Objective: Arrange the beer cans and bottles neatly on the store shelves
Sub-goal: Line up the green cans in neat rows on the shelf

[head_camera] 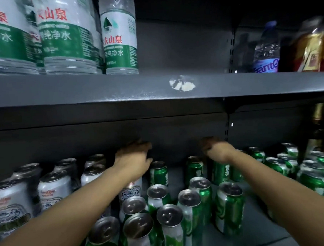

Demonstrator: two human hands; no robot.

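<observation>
Green cans [196, 203] between both hands, left hand [133, 155], right hand [217, 150]

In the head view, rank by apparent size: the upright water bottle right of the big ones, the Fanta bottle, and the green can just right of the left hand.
1. Water bottle, largest.
2. Fanta bottle, partly hidden and set further back, so unsure.
3. Green can, smallest.

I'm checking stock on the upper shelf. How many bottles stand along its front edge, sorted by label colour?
Green-label water bottles: 3
Purple-label Fanta bottle: 1
Total: 4
The amber goods at the far right are too blurred to count.
</observation>
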